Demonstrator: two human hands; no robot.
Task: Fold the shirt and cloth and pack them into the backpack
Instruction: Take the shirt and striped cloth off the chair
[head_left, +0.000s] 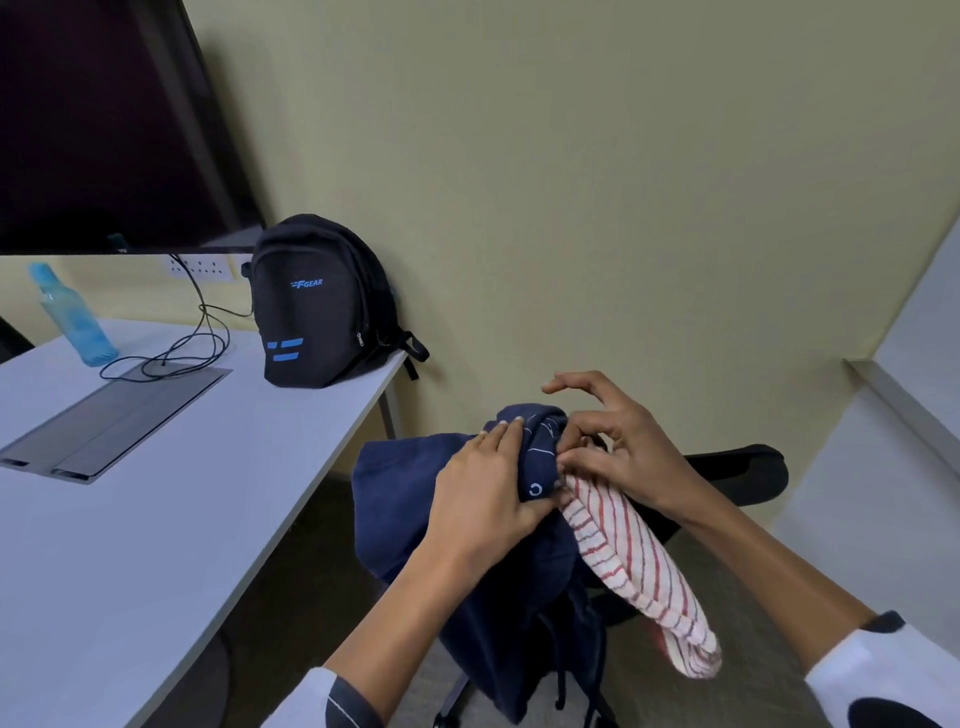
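A navy shirt hangs bunched over the back of a black office chair. Beside it on the right droops a white cloth with red stripes. My left hand grips the shirt's upper edge, thumb and fingers curled round the fabric. My right hand pinches fabric where the shirt meets the striped cloth, its other fingers spread upward. A black backpack with blue markings stands upright and zipped on the far corner of the white table, well apart from both hands.
On the table lie a grey flat stand, looped black cables and a blue water bottle. A dark monitor hangs above at left. A yellow wall is behind, a grey partition at right.
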